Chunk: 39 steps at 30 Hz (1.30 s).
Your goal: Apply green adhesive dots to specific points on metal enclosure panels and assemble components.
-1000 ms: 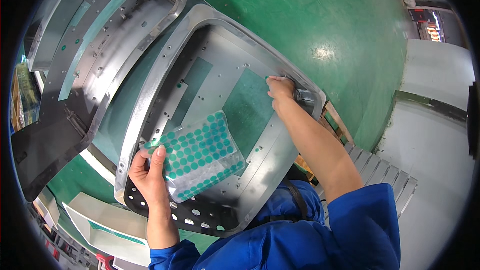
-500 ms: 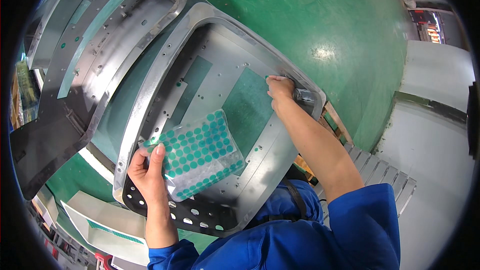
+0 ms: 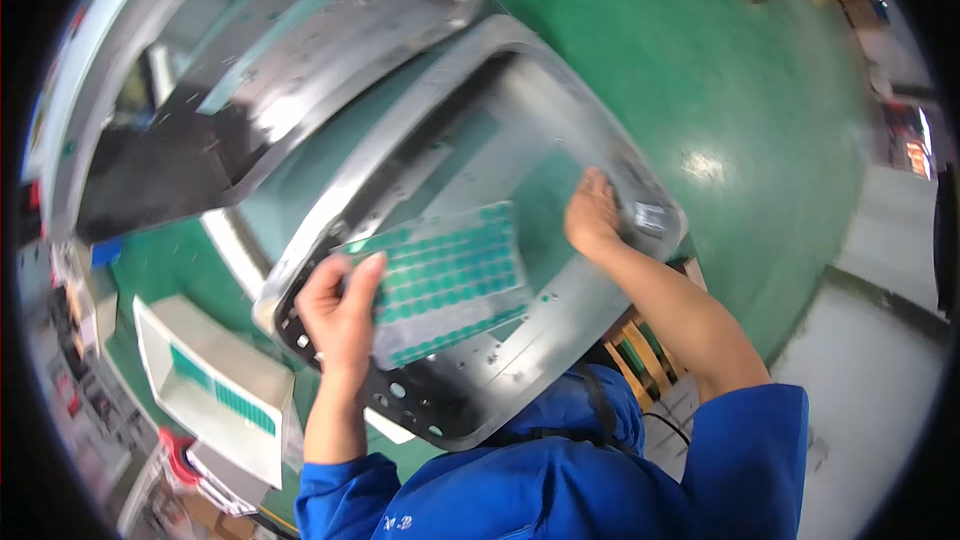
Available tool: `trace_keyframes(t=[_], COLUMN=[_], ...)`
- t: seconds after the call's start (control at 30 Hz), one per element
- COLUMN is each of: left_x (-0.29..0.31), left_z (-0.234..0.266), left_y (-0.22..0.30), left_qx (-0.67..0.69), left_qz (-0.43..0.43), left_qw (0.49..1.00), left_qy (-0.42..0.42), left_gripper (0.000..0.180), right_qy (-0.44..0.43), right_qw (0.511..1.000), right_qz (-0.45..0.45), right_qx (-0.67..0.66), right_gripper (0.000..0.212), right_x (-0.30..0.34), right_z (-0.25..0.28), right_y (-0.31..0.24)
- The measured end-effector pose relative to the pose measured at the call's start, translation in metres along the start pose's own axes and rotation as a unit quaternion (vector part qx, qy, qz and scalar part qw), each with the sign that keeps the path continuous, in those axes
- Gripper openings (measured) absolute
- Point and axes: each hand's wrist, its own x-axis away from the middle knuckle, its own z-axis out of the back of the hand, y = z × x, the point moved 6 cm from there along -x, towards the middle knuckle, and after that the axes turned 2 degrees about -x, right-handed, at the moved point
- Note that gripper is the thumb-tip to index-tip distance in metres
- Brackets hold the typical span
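Observation:
My left hand (image 3: 345, 305) pinches the left edge of a sheet of round green stickers (image 3: 450, 270), with the thumb on top. The stickers sit in rows on a pale backing. Beneath the sheet lies a large grey metal housing (image 3: 500, 35) with rounded corners, a raised rim and a recessed inside. Over the right part of that recess is my right hand (image 3: 595, 215), near the inner side wall. Its fingers point away from me and are smeared by motion, so whether a sticker is in them does not show. Green film patches (image 3: 540, 205) cover parts of the housing's floor.
A second big metal shell (image 3: 300, 70) with green strips stands at the upper left. At the lower left is a white angled part (image 3: 205, 390) with green film. A wooden pallet (image 3: 640, 360) shows by the housing's near right side, above the green floor (image 3: 750, 140).
The view has swung, so the housing and both hands sit further right in the picture. My right hand has shifted toward the side wall; the green sticker at its fingertips no longer shows.

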Motion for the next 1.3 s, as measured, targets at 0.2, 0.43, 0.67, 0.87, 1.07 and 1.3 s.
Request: trace_keyframes(t=[0.2, 0.43, 0.67, 0.87, 1.07, 1.3], left_x=[0.049, 0.109, 0.142, 0.160, 0.190, 0.258], left_z=[0.001, -0.006, -0.026, -0.040, -0.052, -0.064], left_y=[0.042, 0.076, 0.090, 0.099, 0.091, 0.105], left_qx=[0.017, -0.086, -0.193, -0.266, -0.237, -0.250], left_qz=[-0.185, -0.433, -0.512, -0.502, -0.441, -0.452], left_qw=[0.980, 0.887, 0.827, 0.821, 0.866, 0.856], left_qy=[-0.064, -0.135, -0.128, -0.052, 0.005, -0.013], left_gripper=[0.006, 0.017, 0.025, 0.024, 0.022, 0.031], right_qy=[-0.087, -0.117, -0.337, -0.324, -0.283, -0.269], right_qw=[0.994, 0.735, 0.667, 0.672, 0.653, 0.602], right_qz=[0.055, 0.584, 0.574, 0.577, 0.633, 0.687], right_qx=[0.031, -0.323, -0.336, -0.333, -0.304, -0.307], right_gripper=[0.033, 0.034, 0.022, 0.012, 0.011, 0.013], right_x=[0.017, 0.157, 0.178, 0.173, 0.178, 0.237], right_z=[0.041, 0.192, 0.185, 0.189, 0.198, 0.211], right_y=[-0.016, -0.127, -0.130, -0.117, -0.095, -0.058])
